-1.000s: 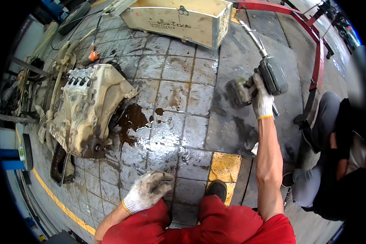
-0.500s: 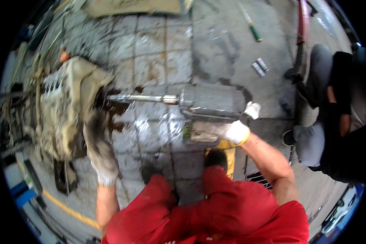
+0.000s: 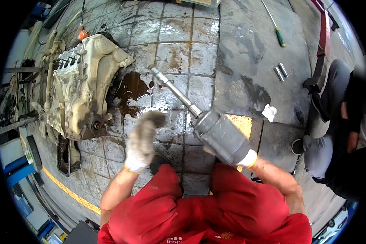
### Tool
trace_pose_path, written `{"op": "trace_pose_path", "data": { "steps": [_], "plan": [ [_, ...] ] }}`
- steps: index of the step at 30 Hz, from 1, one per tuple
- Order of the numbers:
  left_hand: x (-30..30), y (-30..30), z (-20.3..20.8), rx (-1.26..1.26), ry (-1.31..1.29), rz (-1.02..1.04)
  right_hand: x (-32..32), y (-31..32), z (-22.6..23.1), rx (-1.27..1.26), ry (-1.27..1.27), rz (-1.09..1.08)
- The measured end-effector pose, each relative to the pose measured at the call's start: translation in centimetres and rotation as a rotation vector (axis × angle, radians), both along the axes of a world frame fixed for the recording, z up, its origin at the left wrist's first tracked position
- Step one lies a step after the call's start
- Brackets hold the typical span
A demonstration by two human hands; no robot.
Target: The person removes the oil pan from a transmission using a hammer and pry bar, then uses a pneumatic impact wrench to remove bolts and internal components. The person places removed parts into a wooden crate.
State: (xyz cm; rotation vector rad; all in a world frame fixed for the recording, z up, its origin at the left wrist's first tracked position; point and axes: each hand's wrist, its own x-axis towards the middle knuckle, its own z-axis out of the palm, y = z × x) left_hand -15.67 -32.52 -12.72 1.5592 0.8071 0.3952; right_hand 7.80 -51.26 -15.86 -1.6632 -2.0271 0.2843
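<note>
Dark-grey cylindrical power wrench [image 3: 223, 138], silver rod extension [image 3: 177, 92] already fitted, is clamped in white-gloved right hand's grip [image 3: 248, 157] above grey floor tiles [image 3: 203, 32], tip not engaged with tan metal casing [image 3: 87, 87]; blurred left hand's [image 3: 140, 142] grip unclear.

Grey tiled floor [image 3: 203, 89] glints; yellow line [image 3: 69, 192] lower left.

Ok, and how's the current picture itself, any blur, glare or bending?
In the head view, the left hand in a stained white glove is motion-blurred; the grey cylindrical power tool looks sharper; bright glare sits on the shiny grey floor tiles; fisheye distortion curves the yellow painted floor line near the left rim.
</note>
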Motion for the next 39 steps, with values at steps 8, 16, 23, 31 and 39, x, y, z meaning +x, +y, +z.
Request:
{"op": "trace_pose_path", "data": {
  "steps": [8,16,23,31,39],
  "plan": [
    [5.2,-4.9,0.8,-0.357,-0.053,-0.066,-4.8,-3.9,-3.2,-0.075,0.426,-0.085],
    [4.8,-5.8,2.0,-0.586,-0.02,-0.23,6.6,-6.5,-7.5,-0.199,0.364,-0.862],
    [4.3,-4.0,0.7,-0.518,0.044,-0.448,17.5,-18.8,-16.0,-0.554,-0.045,-1.223],
    [3.8,-4.3,1.0,-0.435,0.02,-0.385,11.5,-1.8,-6.2,-0.334,1.219,-1.111],
    [2.8,-4.9,-1.4,-0.378,-0.004,-0.408,6.2,9.6,0.8,-0.504,1.754,-0.629]
  ]
}}
